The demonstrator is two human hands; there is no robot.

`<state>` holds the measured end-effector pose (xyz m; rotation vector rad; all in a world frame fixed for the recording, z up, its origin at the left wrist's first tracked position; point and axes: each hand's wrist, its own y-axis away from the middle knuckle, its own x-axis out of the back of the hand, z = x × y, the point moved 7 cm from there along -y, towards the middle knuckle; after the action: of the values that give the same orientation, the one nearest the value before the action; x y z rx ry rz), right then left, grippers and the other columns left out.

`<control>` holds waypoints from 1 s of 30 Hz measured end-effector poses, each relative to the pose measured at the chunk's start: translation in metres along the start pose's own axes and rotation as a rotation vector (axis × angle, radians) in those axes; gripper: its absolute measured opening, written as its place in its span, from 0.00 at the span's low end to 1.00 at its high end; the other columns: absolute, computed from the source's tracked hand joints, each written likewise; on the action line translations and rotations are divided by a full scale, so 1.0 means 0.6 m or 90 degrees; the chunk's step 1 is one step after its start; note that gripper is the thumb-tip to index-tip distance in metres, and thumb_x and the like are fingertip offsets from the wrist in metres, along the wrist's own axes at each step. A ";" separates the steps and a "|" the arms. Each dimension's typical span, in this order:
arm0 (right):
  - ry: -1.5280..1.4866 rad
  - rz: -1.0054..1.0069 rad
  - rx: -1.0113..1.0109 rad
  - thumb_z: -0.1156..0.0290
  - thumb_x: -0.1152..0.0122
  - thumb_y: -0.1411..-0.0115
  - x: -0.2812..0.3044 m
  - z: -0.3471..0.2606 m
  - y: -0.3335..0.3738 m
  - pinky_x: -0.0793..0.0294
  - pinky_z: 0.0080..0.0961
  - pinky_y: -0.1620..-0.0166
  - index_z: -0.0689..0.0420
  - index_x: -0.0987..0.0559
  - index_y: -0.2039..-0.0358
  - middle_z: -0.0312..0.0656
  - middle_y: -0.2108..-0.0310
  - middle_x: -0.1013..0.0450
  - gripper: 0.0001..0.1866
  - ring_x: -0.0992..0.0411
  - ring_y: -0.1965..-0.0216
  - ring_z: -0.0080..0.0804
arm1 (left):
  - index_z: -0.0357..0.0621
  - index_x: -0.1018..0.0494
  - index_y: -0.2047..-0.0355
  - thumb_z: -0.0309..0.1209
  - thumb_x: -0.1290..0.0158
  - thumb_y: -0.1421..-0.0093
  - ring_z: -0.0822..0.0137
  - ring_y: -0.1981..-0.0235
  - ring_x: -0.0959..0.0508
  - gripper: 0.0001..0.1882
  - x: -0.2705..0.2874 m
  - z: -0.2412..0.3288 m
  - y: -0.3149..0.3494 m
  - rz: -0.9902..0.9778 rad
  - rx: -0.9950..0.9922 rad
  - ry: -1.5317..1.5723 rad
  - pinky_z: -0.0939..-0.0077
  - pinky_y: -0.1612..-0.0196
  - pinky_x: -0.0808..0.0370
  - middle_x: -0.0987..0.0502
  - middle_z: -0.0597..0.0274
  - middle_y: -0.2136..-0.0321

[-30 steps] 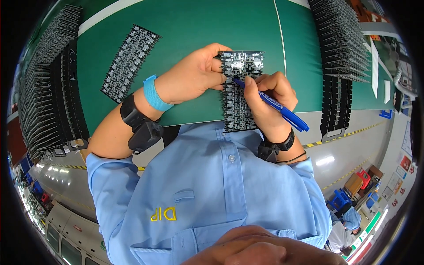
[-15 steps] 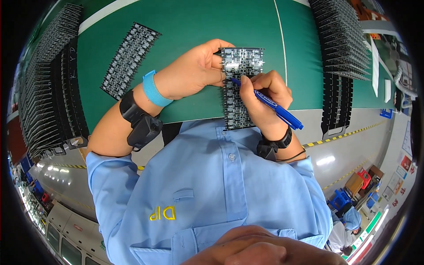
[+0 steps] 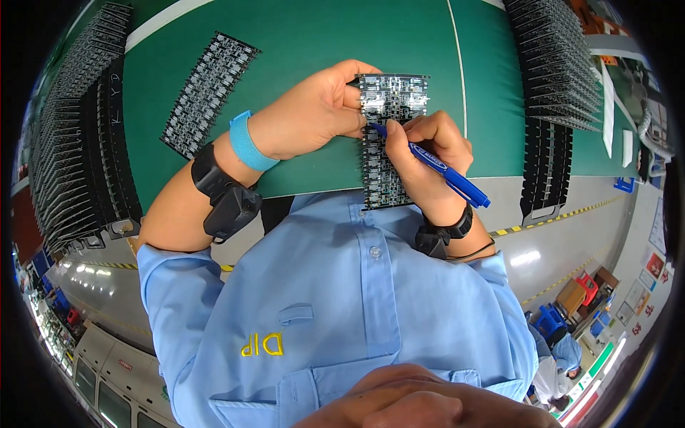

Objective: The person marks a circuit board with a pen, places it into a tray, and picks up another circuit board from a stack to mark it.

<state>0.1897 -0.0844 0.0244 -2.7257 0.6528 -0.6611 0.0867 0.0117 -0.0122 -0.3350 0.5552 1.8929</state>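
My left hand (image 3: 325,110) grips the left edge of a black circuit board panel (image 3: 394,93), its thumb along the side and part of its fingers behind the board. The panel is long, covered with small pale components, and tilts up over the table's near edge. In my right hand (image 3: 432,153) is a blue marker pen (image 3: 449,175), pinched between thumb and fingers. The pen's tip is at the panel's left side, close to my left thumb; whether it touches cannot be made out. A second circuit board panel (image 3: 210,93) lies slanted on the green table to the left.
Black racks filled with upright boards stand at the left (image 3: 78,143) and the right (image 3: 553,78) of the green table (image 3: 307,36). White strips (image 3: 608,114) lie beyond the right rack. Behind, people (image 3: 564,357) sit near blue and red stools.
The pen tip and my right hand have shifted very slightly left along the panel. My left hand keeps its grip, and the view has moved a little.
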 end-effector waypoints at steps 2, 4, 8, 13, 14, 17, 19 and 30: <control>0.001 -0.003 -0.008 0.83 0.33 0.47 -0.001 0.001 0.000 0.35 0.15 0.77 0.58 0.34 0.78 0.37 0.81 0.28 0.15 0.34 0.81 0.16 | 0.35 0.42 0.43 0.14 0.56 0.41 0.71 0.57 0.23 0.25 0.001 -0.001 0.000 0.005 0.002 -0.008 0.77 0.57 0.25 0.23 0.55 0.56; 0.001 -0.004 -0.012 0.83 0.33 0.47 -0.001 0.002 0.000 0.35 0.15 0.77 0.58 0.33 0.78 0.37 0.81 0.28 0.15 0.34 0.81 0.16 | 0.36 0.42 0.42 0.13 0.56 0.41 0.72 0.58 0.23 0.25 0.003 -0.002 0.000 0.014 0.007 -0.025 0.78 0.59 0.26 0.23 0.55 0.57; 0.010 0.000 0.016 0.84 0.33 0.47 0.000 0.001 0.000 0.35 0.15 0.77 0.58 0.34 0.78 0.37 0.81 0.28 0.15 0.33 0.81 0.17 | 0.36 0.42 0.42 0.14 0.56 0.41 0.73 0.59 0.24 0.25 -0.003 0.002 0.001 0.028 0.006 0.000 0.78 0.60 0.26 0.23 0.55 0.57; -0.018 0.011 0.004 0.84 0.33 0.47 0.007 0.000 0.002 0.35 0.15 0.77 0.58 0.34 0.78 0.37 0.82 0.29 0.16 0.33 0.81 0.17 | 0.36 0.43 0.42 0.14 0.56 0.41 0.72 0.58 0.23 0.25 0.002 -0.005 -0.001 0.012 0.000 -0.006 0.78 0.59 0.26 0.23 0.55 0.57; -0.024 0.016 0.001 0.84 0.34 0.48 0.011 -0.003 0.002 0.35 0.15 0.77 0.58 0.34 0.78 0.37 0.82 0.29 0.16 0.33 0.81 0.17 | 0.36 0.43 0.42 0.14 0.56 0.41 0.72 0.58 0.23 0.25 0.001 -0.004 -0.001 0.014 0.001 -0.004 0.78 0.58 0.26 0.23 0.55 0.57; -0.029 0.008 -0.008 0.84 0.34 0.48 0.016 -0.005 0.008 0.35 0.15 0.77 0.58 0.34 0.78 0.37 0.82 0.29 0.16 0.33 0.81 0.17 | 0.36 0.43 0.42 0.14 0.57 0.41 0.71 0.57 0.23 0.25 0.000 -0.005 -0.001 0.016 0.003 0.002 0.78 0.57 0.26 0.23 0.55 0.56; -0.027 -0.019 -0.019 0.84 0.34 0.48 0.014 -0.004 0.013 0.35 0.15 0.77 0.58 0.35 0.78 0.37 0.82 0.29 0.16 0.32 0.81 0.17 | 0.36 0.43 0.42 0.14 0.57 0.41 0.70 0.56 0.23 0.25 0.003 -0.006 -0.001 0.012 0.007 -0.010 0.77 0.56 0.25 0.22 0.54 0.56; 0.003 -0.012 0.005 0.84 0.33 0.48 0.010 -0.006 0.020 0.34 0.15 0.77 0.57 0.34 0.79 0.37 0.82 0.28 0.16 0.33 0.81 0.16 | 0.34 0.43 0.43 0.13 0.58 0.41 0.67 0.54 0.22 0.24 0.000 -0.003 -0.002 0.008 -0.001 0.002 0.73 0.51 0.25 0.22 0.52 0.55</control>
<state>0.1883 -0.0983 0.0252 -2.7268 0.6250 -0.6723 0.0876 0.0108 -0.0141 -0.3365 0.5602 1.9047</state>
